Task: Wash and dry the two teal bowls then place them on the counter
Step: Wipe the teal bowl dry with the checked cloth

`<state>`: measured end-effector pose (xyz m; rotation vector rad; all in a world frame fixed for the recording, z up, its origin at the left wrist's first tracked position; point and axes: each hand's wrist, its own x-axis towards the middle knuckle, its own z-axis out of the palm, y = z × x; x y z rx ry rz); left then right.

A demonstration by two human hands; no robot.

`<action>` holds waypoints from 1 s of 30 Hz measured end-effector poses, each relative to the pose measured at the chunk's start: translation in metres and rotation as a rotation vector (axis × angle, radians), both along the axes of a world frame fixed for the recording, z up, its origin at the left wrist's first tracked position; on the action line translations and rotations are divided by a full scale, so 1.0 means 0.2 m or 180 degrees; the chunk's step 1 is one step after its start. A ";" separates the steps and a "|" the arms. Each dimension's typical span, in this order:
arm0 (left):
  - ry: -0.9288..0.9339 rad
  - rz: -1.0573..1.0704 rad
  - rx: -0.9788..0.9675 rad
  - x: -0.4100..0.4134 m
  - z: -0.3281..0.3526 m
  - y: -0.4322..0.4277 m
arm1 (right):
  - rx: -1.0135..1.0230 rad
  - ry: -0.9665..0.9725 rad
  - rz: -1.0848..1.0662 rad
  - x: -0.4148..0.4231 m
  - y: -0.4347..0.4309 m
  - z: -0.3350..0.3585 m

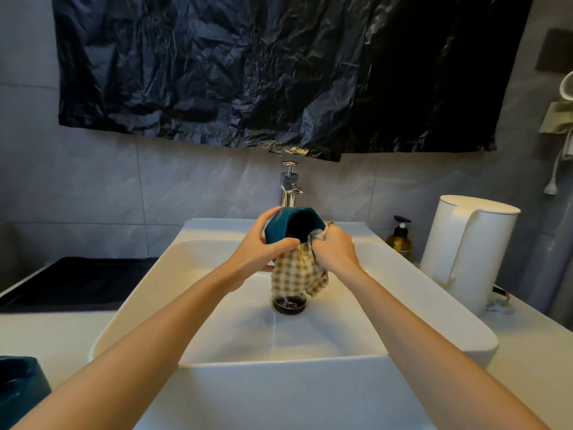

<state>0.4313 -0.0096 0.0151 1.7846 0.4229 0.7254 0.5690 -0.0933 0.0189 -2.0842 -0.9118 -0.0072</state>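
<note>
My left hand point(259, 249) grips a faceted teal bowl point(280, 225) above the white sink point(403, 274), tipped so its dark opening faces me and slightly right. My right hand point(336, 248) holds a green-and-cream checked cloth point(297, 271) bunched against the bowl's lower right rim; the rest of the cloth hangs down over the drain point(288, 305). A second teal bowl point(18, 389) stands on the counter at the lower left edge, partly cut off by the frame.
A chrome faucet point(290, 187) rises behind the bowl. A white kettle point(465, 252) and an amber pump bottle point(400, 240) stand on the counter at right. A black cooktop point(77, 280) lies at left. Black plastic sheeting point(279, 72) covers the wall above.
</note>
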 end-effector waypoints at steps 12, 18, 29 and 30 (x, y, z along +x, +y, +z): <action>0.0394 0.0045 0.0161 -0.02 -0.03 -0.02 | -0.0543 -0.1795 0.0685 0.00 -0.04 -0.04; 0.0874 -0.0114 0.0011 -0.02 -0.03 -0.02 | -0.0742 -0.3347 0.1329 -0.07 -0.03 -0.02; 0.0334 0.0159 -0.0365 -0.03 0.01 0.00 | -0.0421 -0.1618 0.0515 0.00 -0.03 -0.03; 0.0249 0.0230 -0.0413 -0.03 0.01 0.00 | -0.0371 -0.1313 0.0478 0.00 -0.03 -0.03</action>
